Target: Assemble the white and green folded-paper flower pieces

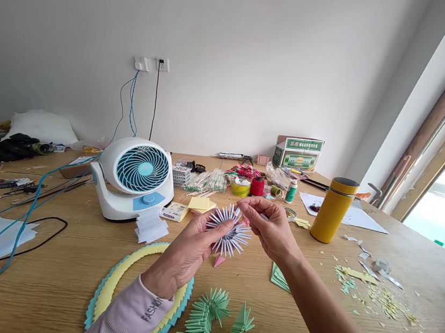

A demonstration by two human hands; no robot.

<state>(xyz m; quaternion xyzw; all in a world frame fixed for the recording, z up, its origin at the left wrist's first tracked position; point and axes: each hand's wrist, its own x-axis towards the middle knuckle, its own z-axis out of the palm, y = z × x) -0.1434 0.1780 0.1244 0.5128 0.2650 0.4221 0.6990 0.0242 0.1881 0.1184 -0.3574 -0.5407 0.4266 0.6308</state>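
My left hand (192, 244) grips a round, spiky ring of folded white paper pieces (233, 238), its thumb lying across the front. At the ring's upper right edge, the fingers of my right hand (266, 220) are pinched together; what sits between them is too small to make out. A pink folded paper piece (219, 261) lies on the table just under the ring. Below my hands a curved chain of green folded paper (203, 321) rests on the wood. Partly behind my left forearm is a large yellow and blue paper ring (103, 295).
A white fan (134, 177) stands at left, with blue cables (31, 208) across the table. A yellow flask (334, 210) is at right, near paper scraps (380, 299). Green paper sheets (279, 278) lie beside my right forearm. Sticks (215, 180), thread and a box (297, 153) line the back.
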